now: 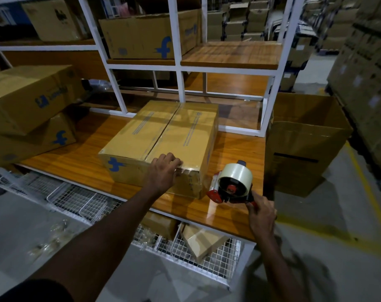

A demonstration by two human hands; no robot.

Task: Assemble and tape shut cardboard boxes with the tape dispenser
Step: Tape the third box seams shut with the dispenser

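Observation:
A closed cardboard box (163, 136) with a blue logo lies on the wooden table (76, 164). Clear tape runs along its centre seam and over its near edge. My left hand (164, 171) rests on the box's near top edge with the fingers curled over the tape end. To the right of the box, my right hand (260, 211) grips the handle of a red tape dispenser (231, 185) carrying a roll of clear tape. The dispenser hovers just above the table, a short gap away from the box's near right corner.
Two stacked cardboard boxes (26, 114) lie at the table's left. A white shelf frame (180, 83) stands behind, with another box (150, 35) on it. An open tall carton (302, 144) stands on the floor at right. Wire baskets (80, 201) hang below the table.

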